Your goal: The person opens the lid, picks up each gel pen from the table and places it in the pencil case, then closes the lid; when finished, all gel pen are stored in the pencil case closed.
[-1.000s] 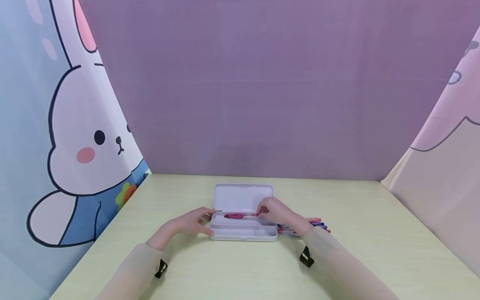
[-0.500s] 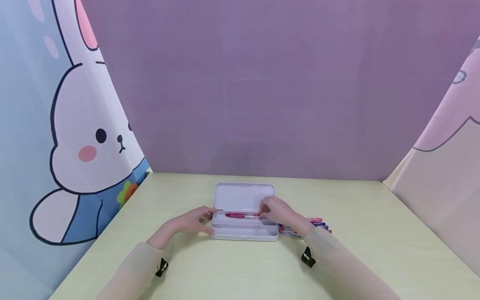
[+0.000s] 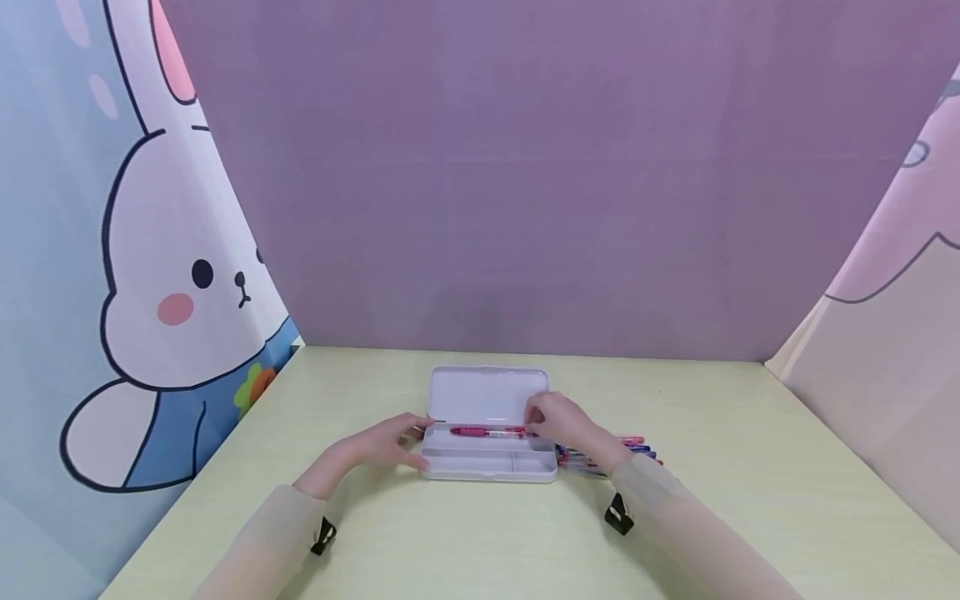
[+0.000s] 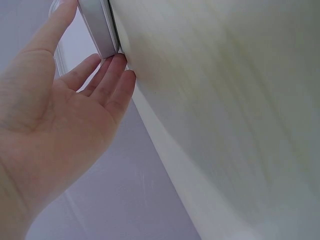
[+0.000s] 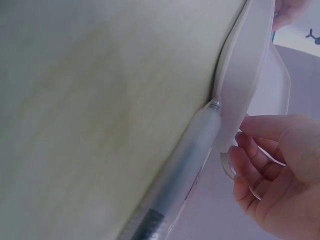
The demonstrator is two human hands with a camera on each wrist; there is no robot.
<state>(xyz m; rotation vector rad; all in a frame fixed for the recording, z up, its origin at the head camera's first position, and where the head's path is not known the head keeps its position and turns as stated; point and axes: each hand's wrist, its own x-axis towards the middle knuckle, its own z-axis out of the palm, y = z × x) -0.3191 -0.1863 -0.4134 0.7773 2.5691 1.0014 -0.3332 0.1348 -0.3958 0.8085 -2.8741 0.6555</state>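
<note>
Along the rear compartment (image 3: 468, 442) of a white rectangular plastic case (image 3: 491, 477) runs a slim pink pen (image 3: 471, 432); my right grip (image 3: 562, 417), pinch indiscernible, apparently aligns its end; my left grip (image 3: 384, 442), spread, touches the case. Next, probably: seating it flat.

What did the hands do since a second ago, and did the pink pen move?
The right hand slid a little right, so more of the pink pen shows. Whether it touches the pen is hard to tell. The pen, the open white case, the left hand and the pile of pens stayed put.
</note>
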